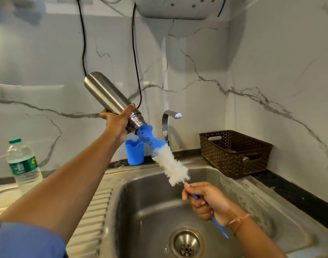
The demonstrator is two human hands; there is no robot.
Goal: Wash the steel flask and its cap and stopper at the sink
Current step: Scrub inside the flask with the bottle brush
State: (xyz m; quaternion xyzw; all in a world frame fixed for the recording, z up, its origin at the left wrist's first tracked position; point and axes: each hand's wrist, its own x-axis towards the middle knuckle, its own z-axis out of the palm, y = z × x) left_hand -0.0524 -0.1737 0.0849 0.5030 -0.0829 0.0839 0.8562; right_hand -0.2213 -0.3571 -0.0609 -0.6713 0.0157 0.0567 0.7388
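Left hand [115,123] grips the brushed stainless-steel cylindrical flask [105,92] at its lower shoulder, thumb along the upper side and fingers wrapped beneath. The flask is held in the air above the steel sink basin [159,211], tilted, with its rounded base pointing up and left and its exposed threaded neck pointing down and right. The body is plain satin metal; no marking can be read on it.

The long bottle brush with blue and white bristles [167,161] has its blue tip at the flask mouth; the white section lies outside. Right hand [209,202] is closed around the brush's thin blue handle, low over the basin, with a thin cord band on the wrist.

The clear plastic water bottle with a green cap [22,164] stands at the left; its green label is too blurred to read. Left arm is extended up and forward; right forearm is angled in from the lower right.
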